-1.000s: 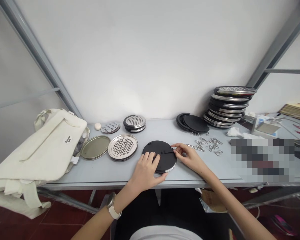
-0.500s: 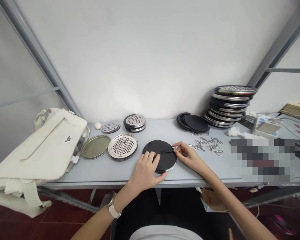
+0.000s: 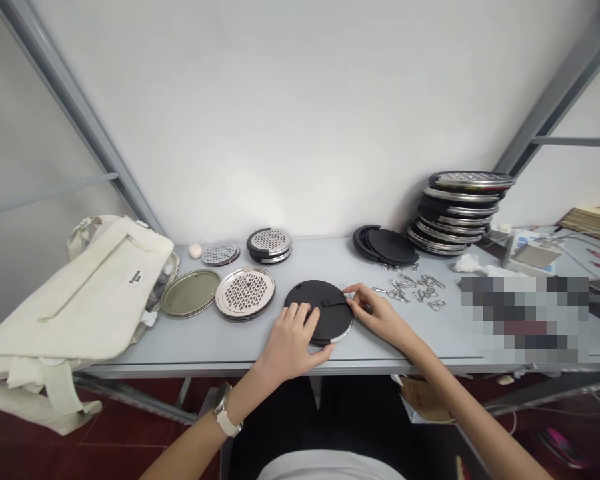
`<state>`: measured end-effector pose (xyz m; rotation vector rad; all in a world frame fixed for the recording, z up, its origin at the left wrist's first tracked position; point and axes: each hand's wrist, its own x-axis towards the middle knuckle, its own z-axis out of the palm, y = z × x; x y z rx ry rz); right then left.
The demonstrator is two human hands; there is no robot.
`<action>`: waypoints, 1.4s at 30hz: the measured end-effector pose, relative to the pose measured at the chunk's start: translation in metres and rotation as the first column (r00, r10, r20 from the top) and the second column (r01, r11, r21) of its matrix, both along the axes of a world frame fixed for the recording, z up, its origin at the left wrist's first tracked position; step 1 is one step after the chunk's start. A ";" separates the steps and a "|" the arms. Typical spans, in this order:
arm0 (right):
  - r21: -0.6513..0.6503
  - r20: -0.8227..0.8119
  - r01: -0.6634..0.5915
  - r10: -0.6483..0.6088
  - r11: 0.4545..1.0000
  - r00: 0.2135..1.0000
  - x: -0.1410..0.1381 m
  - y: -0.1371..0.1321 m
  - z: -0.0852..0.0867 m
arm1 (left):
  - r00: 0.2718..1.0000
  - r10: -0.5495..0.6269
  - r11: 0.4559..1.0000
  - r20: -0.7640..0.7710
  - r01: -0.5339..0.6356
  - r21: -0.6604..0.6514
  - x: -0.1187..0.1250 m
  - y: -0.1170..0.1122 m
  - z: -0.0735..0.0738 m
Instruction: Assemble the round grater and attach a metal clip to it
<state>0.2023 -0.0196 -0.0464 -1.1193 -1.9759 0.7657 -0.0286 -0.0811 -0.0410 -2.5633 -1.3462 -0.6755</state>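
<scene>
From where I stand, I see at the far left a cream bag point(image 3: 90, 287), which lies partly on the grey surface point(image 3: 190, 341) and hangs over its front edge. Next to it is a flat olive plate point(image 3: 190, 293); behind this are a small whitish round object point(image 3: 195, 251) and some small perforated discs point(image 3: 221, 253). Then comes a silver grater plate point(image 3: 245, 293), and farther back a low stack with a black rim point(image 3: 270, 245).

The black disc point(image 3: 330, 317) lies flat near the front edge, in the middle, before the person. The left hand point(image 3: 293, 337) holds it, with the fingers on top and the thumb at the near rim. The right hand point(image 3: 373, 312) is narrow, its fingertips at the right rim, beside the slot; what is between them I cannot tell.

To the right, silver clips point(image 3: 420, 292) lie scattered. Behind them are black round pieces point(image 3: 393, 247), and beside these a tall, uneven stack of discs point(image 3: 460, 213) stands near the wall.
</scene>
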 end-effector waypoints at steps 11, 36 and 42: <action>0.020 0.032 -0.013 0.012 1.000 0.999 0.000 -0.001 0.001 | 1.000 -0.001 1.000 0.006 0.000 0.015 0.000 0.000 0.001; 0.011 0.052 0.021 -0.022 1.000 0.998 0.001 -0.001 0.004 | 1.000 0.007 1.000 -0.016 -0.007 -0.013 0.000 -0.001 0.002; 0.025 0.068 0.026 -0.028 0.999 0.997 0.000 0.000 0.002 | 1.000 0.010 1.000 -0.021 -0.011 -0.013 0.000 0.000 0.002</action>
